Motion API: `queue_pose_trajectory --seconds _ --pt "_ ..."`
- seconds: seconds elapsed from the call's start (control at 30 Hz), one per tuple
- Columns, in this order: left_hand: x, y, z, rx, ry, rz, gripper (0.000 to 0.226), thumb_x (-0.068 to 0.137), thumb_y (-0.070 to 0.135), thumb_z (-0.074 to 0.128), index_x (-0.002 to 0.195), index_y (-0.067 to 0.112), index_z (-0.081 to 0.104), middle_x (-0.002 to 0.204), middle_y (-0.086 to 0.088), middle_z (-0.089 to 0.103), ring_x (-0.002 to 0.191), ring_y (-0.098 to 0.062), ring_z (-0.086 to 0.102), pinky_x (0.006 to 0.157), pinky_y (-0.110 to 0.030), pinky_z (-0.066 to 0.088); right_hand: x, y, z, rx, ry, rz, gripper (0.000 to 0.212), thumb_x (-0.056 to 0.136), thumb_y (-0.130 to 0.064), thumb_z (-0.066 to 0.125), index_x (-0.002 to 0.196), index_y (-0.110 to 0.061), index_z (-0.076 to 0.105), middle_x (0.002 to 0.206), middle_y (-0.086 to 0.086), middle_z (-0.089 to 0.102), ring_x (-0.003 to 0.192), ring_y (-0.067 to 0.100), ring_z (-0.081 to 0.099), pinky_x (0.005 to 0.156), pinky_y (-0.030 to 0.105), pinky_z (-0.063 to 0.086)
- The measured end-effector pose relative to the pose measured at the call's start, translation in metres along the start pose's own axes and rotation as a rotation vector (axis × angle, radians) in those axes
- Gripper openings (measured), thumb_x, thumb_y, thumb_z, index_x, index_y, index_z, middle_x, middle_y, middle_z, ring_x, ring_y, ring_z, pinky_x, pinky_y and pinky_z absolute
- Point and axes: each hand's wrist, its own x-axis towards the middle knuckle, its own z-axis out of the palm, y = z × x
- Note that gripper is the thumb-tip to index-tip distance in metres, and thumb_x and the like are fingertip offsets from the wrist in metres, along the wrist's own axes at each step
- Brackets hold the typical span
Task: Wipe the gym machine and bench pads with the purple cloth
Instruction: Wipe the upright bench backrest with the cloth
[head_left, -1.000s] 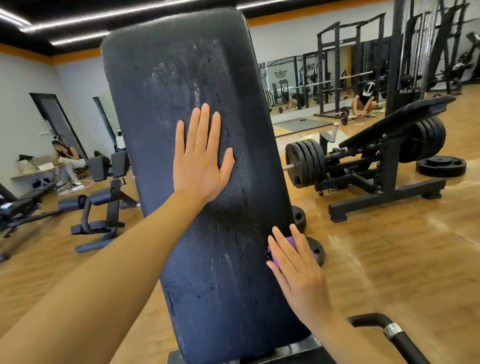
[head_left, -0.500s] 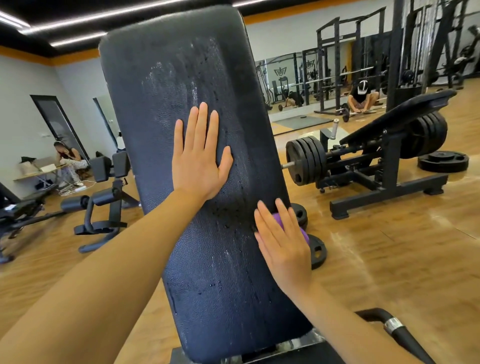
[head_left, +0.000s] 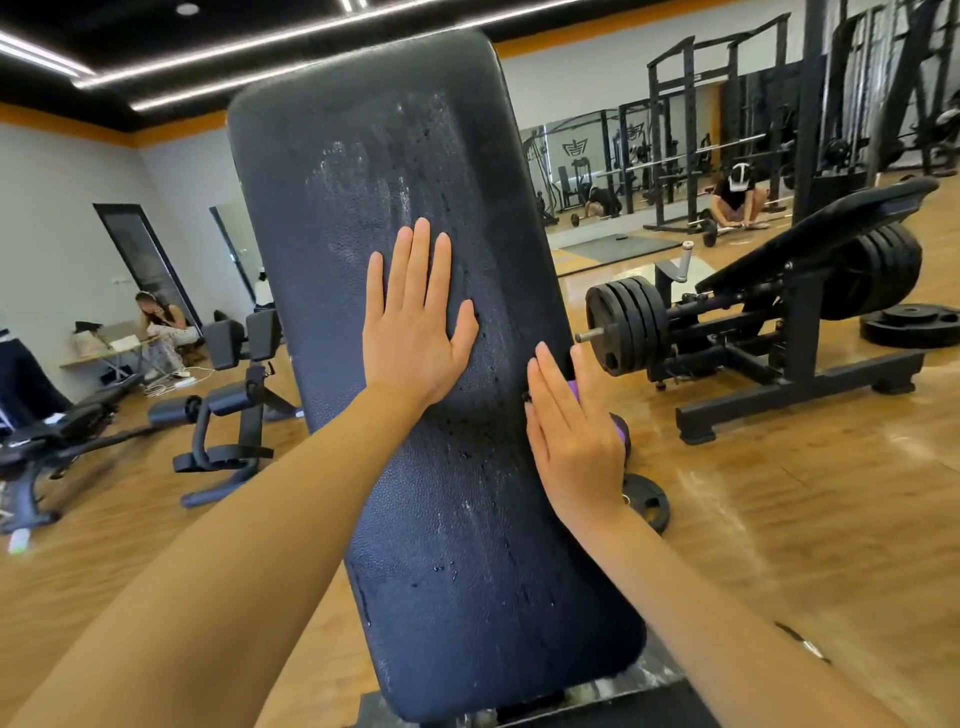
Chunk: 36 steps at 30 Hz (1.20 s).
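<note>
Wooden flooring (head_left: 779, 519) in a warm brown spans the gym, beneath grey walls with an orange band and a black ceiling with strip lights. Black power racks (head_left: 675, 135) stand along a mirrored wall at the far right. Nearer on the right sits a plate-loaded machine (head_left: 779, 332) with a tilted black pad and stacked weight plates on its horizontal bar; more plates lie on the floor beside it. On the left stands a black leg-roller bench (head_left: 234, 410).

Centre frame is filled by the bench pad (head_left: 415, 182), a long black textured back pad raised steeply, its upper part streaked with pale wet smears and its lower part dotted with droplets. A small weight plate (head_left: 647, 501) lies on the floor just behind the pad's right edge.

Left hand (head_left: 415, 332): palm flat on the pad's middle, fingers straight and together, thumb spread to the right, holding nothing. Right hand (head_left: 571, 441): at the pad's right edge, fingers extended upward and pressing the purple cloth (head_left: 618, 426) against the side of the pad. Only a small purple patch shows past the hand's right side; most of the cloth is hidden under the palm.

A seated person (head_left: 161, 322) is at a small surface far left; another person (head_left: 737, 197) crouches by a barbell at the far right.
</note>
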Motion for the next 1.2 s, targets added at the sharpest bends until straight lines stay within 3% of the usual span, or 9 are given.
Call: queue_pose_trajectory --seconds 0.13,0.3,0.43,0.5,0.67,0.83,0.97,1.07,1.2 --pt "0.002 0.002 -0.002 0.005 -0.046 -0.022 0.067 0.102 0.046 0.018 0.158 0.009 0.019 0.166 -0.013 0.015 0.153 -0.031 0.011 0.124 -0.049 0.004 -0.093 0.006 -0.023 -0.037 -0.091 -0.072 0.034 0.1 -0.014 0.058 0.133 -0.007 0.06 0.144 0.007 0.053 0.136 0.036 0.044 0.099 0.049 0.051" --pt "-0.024 0.014 -0.007 -0.01 -0.118 -0.001 0.067 0.105 0.045 0.014 0.159 0.007 0.011 0.167 -0.014 0.006 0.154 -0.031 0.004 0.125 -0.045 0.001 -0.185 0.015 -0.057 -0.022 -0.301 -0.128 0.041 0.096 -0.018 0.051 0.136 -0.012 0.05 0.142 0.004 0.051 0.138 0.032 0.038 0.092 0.042 0.056" --pt "-0.073 0.023 -0.002 -0.052 -0.126 0.047 0.067 0.105 0.047 0.023 0.159 0.009 0.017 0.166 -0.013 0.012 0.154 -0.03 0.007 0.125 -0.044 0.0 -0.157 0.019 -0.048 0.015 -0.259 -0.149 0.044 0.095 -0.012 0.06 0.137 -0.009 0.052 0.144 0.006 0.05 0.138 0.033 0.041 0.118 0.039 0.031" --pt "-0.077 0.025 0.0 -0.027 -0.114 0.033 0.066 0.105 0.047 0.024 0.159 0.009 0.018 0.166 -0.014 0.013 0.154 -0.03 0.008 0.125 -0.044 0.001 -0.128 0.016 -0.041 0.024 -0.213 -0.132 0.04 0.096 -0.011 0.06 0.136 -0.008 0.055 0.146 0.006 0.048 0.138 0.034 0.043 0.12 0.038 0.026" --pt "-0.078 0.024 0.004 -0.012 -0.07 0.042 0.067 0.103 0.046 0.026 0.158 0.009 0.021 0.165 -0.014 0.016 0.153 -0.031 0.011 0.125 -0.046 0.005 -0.108 0.015 -0.026 0.084 -0.128 -0.081 0.038 0.097 -0.012 0.059 0.135 -0.009 0.058 0.147 0.006 0.049 0.137 0.035 0.043 0.115 0.046 0.034" --pt "-0.077 0.026 0.005 -0.029 -0.05 0.043 0.067 0.103 0.049 0.021 0.158 0.01 0.022 0.164 -0.015 0.019 0.153 -0.033 0.014 0.125 -0.048 0.007 -0.191 0.041 -0.056 0.058 -0.304 -0.396 0.052 0.092 0.0 0.06 0.141 -0.015 0.052 0.15 0.001 0.046 0.143 0.033 0.034 0.118 0.046 0.027" --pt "-0.078 0.026 0.005 -0.015 -0.046 0.043 0.067 0.103 0.047 0.023 0.158 0.008 0.023 0.164 -0.016 0.018 0.153 -0.033 0.014 0.125 -0.047 0.006 -0.179 0.046 -0.058 0.076 -0.393 -0.514 0.053 0.092 -0.004 0.059 0.142 -0.014 0.047 0.153 0.002 0.042 0.141 0.033 0.038 0.119 0.045 0.026" --pt "-0.077 0.026 0.005 -0.008 -0.045 0.039 0.067 0.103 0.048 0.023 0.158 0.009 0.023 0.165 -0.015 0.018 0.153 -0.033 0.013 0.125 -0.046 0.005 -0.15 0.039 -0.053 0.146 -0.327 -0.435 0.052 0.09 -0.016 0.066 0.14 -0.013 0.053 0.149 0.004 0.047 0.139 0.026 0.043 0.112 0.046 0.039" --pt "-0.078 0.025 0.005 0.001 -0.044 0.046 0.067 0.103 0.047 0.024 0.158 0.009 0.022 0.165 -0.015 0.017 0.153 -0.033 0.013 0.125 -0.046 0.004 -0.126 0.032 -0.047 0.263 -0.331 -0.324 0.044 0.088 -0.023 0.066 0.131 -0.015 0.064 0.146 0.004 0.05 0.139 0.028 0.043 0.113 0.049 0.036"
